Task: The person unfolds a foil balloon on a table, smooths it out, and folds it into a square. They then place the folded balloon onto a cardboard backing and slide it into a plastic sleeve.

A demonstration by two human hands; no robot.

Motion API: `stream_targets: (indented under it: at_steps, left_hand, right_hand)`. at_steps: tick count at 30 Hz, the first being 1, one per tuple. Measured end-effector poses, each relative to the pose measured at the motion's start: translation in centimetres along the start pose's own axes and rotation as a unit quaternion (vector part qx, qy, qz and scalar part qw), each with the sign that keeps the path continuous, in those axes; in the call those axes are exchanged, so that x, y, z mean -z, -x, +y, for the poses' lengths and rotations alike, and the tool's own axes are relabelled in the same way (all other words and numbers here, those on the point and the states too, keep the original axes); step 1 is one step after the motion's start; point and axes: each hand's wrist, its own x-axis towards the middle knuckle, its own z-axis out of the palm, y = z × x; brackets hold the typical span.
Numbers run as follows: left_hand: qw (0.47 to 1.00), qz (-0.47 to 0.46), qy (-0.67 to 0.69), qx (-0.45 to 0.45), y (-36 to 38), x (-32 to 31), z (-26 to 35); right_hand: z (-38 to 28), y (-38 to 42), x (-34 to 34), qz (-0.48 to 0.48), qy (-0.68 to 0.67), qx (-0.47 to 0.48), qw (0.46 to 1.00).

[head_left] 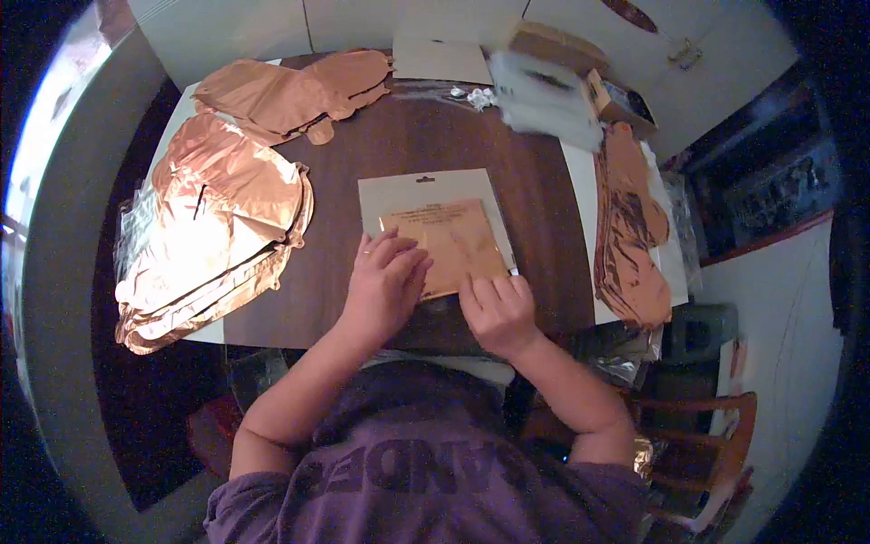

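A flat hang-hole package [496, 207], with a white card back and a folded copper-coloured foil piece [444, 240] behind printed clear film, lies in front of me on the dark wooden table [344, 172]. My left hand [390, 276] is at its lower left, fingers bent over the front and covering that corner. At the lower right edge, my right hand [498, 308] has its fingers curled and pressed together on the package. Its thumb is hidden. The small print on the film is too blurred to read.
Shiny copper foil balloons [227, 199] are piled at the left, with more foil balloons [290, 91] behind. Another foil stack [630, 227] lies on the right. Clear plastic bags [544, 100], a cardboard box [625, 100] and small white pieces [480, 97] sit at the back. A wooden chair [739, 435] stands lower right.
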Motion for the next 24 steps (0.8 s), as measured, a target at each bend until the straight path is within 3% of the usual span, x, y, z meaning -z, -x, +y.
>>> stream_targets:
  at_steps: [9,12,18,21,24]
  left_hand:
    - [0.998,-0.059,-0.028,0.006,-3.5,-2.1,-3.3]
    - [0.997,-0.064,-0.037,-0.037,-4.8,-2.6,-5.6]
    - [0.993,0.006,-0.095,-0.073,-6.2,-1.9,-5.6]
    - [0.992,-0.100,0.071,-0.039,-6.3,-0.4,-3.1]
    - [0.980,-0.180,0.087,-0.017,-6.4,-1.0,-2.1]
  right_hand:
    - [-0.7,2.2,1.7,-0.012,-0.007,-0.019,1.000]
    - [-0.8,2.1,1.6,-0.016,-0.001,-0.021,1.000]
    - [-0.6,2.1,1.1,-0.008,0.002,-0.023,1.000]
    - [-0.5,2.0,1.2,0.008,-0.001,-0.034,0.999]
    - [-0.4,2.4,1.3,0.012,0.007,-0.032,0.999]
